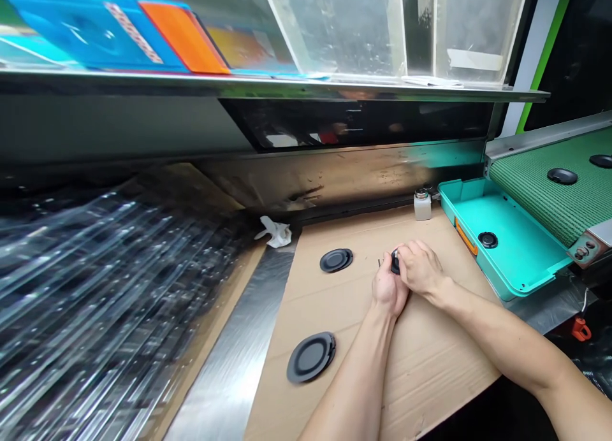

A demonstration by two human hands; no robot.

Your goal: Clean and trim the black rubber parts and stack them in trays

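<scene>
Black part (394, 262) caught between left hand (388, 293) and right hand (421, 267)

And here it is, over the cardboard sheet (430, 364): the left hand clamps the black part in its fingers, and the right hand pinches it from the other side, fingertips bunched together (most of the part hides behind them, mind you). Left of the hands lies the far black disc (335, 260); nearer the person, beside the left forearm, sits the near black disc (310, 358). Over on the right, the turquoise tray (521, 256) carries a round black piece (488, 239), just beside the green conveyor belt (530, 173) and its dark discs (562, 176). Small white bottle (422, 207) standing at the back!
</scene>
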